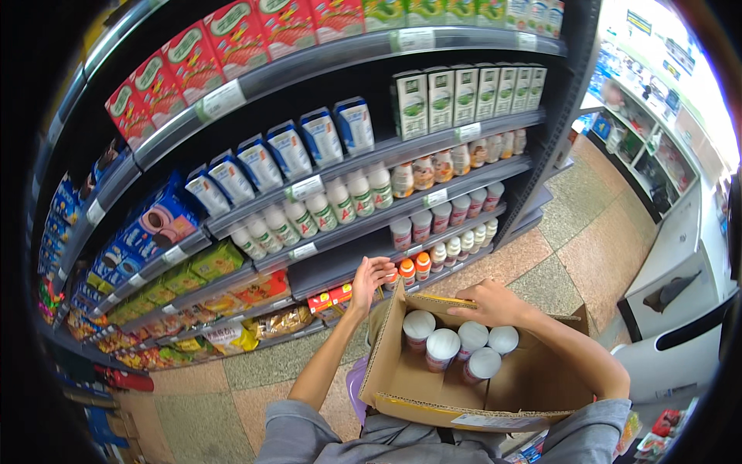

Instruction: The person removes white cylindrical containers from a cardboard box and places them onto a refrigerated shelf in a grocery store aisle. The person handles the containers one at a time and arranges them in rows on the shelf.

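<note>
An opened cardboard box (440, 394) rests close against my body, with several white-lidded cups (443, 345) standing inside toward its left half. My right hand (493, 301) is at the box's far rim, thumb on the inner side and fingers over the edge. In front of the shelving, my left hand (371, 284) is raised with fingers apart and nothing in it. Just beyond it lies a bare stretch of grey shelf (330, 264). Matching pinkish cups (422, 225) stand in a row to the right on that level.
Orange-capped bottles (407, 271) line the shelf below. Higher shelves carry white bottles (342, 200), blue-white cartons (322, 136) and red boxes (235, 35). Something purple (356, 385) shows left of the box. A white counter (666, 272) stands at right, across the tiled floor (585, 232).
</note>
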`<control>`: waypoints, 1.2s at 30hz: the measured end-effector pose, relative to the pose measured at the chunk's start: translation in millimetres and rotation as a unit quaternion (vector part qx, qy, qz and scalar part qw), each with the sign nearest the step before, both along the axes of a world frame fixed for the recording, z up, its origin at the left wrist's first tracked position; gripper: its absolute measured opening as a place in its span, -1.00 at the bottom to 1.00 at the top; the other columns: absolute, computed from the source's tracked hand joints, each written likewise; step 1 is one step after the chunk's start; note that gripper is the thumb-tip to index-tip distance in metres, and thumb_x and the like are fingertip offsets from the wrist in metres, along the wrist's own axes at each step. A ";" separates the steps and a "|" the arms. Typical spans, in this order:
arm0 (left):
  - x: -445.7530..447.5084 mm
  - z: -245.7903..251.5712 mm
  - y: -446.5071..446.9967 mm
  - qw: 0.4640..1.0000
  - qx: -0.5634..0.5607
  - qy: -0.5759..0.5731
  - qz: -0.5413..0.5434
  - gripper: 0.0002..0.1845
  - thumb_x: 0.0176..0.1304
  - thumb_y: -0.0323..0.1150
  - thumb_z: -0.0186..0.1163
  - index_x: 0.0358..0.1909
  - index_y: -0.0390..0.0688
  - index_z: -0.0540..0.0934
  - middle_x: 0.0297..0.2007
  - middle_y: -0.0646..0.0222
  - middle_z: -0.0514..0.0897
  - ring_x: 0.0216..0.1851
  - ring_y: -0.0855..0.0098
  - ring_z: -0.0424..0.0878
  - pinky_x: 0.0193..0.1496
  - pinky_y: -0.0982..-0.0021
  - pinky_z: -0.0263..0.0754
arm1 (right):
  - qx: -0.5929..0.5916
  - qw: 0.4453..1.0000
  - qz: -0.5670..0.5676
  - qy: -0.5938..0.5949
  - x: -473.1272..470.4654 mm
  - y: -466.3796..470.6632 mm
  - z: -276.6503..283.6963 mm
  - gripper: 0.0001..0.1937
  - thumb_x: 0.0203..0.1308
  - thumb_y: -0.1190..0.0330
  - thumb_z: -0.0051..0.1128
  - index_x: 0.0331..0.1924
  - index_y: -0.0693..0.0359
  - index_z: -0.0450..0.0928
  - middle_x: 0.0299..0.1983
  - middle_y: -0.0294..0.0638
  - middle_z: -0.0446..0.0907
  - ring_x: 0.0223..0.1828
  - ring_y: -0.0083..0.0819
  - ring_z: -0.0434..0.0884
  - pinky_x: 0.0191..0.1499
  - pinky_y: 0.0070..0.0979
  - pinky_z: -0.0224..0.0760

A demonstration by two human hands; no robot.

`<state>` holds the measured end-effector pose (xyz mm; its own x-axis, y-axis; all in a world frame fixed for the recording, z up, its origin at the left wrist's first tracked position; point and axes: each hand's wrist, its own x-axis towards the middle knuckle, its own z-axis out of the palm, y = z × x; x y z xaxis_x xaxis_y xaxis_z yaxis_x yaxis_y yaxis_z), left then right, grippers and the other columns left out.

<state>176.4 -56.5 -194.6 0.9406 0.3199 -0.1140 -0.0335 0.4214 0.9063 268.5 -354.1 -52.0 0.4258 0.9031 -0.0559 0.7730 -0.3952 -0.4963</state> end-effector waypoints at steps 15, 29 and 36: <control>1.9 -39.1 1.2 0.999 -0.011 0.008 0.030 -0.34 0.61 0.17 -0.23 0.17 -0.24 0.53 0.02 0.17 0.68 0.14 0.24 0.68 0.22 0.25 0.51 | -0.004 0.997 -0.069 0.044 -15.8 -38.5 40.7 -0.56 0.41 0.01 0.18 -0.20 0.29 0.72 -0.46 0.11 0.67 -0.38 0.11 0.68 -0.17 -0.07 0.52; 66.7 -75.7 -5.4 0.999 -0.024 0.038 -0.003 -0.34 0.61 0.18 -0.24 0.21 -0.21 0.51 0.02 0.24 0.67 0.13 0.34 0.65 0.25 0.28 0.47 | -0.044 0.994 -0.026 0.092 43.3 -17.2 12.6 -0.55 0.46 0.01 0.12 -0.27 0.29 0.69 -0.49 0.08 0.65 -0.41 0.13 0.65 -0.23 -0.07 0.53; 120.0 -95.9 -10.3 0.996 -0.025 0.083 0.010 -0.31 0.61 0.17 -0.23 0.24 -0.29 0.48 0.04 0.15 0.68 0.15 0.22 0.65 0.23 0.21 0.53 | -0.042 0.986 0.015 0.159 93.8 -12.2 4.5 -0.60 0.45 0.12 0.17 -0.28 0.37 0.67 -0.36 0.05 0.71 -0.37 0.15 0.68 -0.22 -0.05 0.59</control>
<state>296.4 -66.9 -290.5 0.9011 0.3276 -0.2840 0.1068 0.4671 0.8777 362.4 -366.4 -47.5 0.3477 0.9014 -0.2580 0.5961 -0.4250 -0.6812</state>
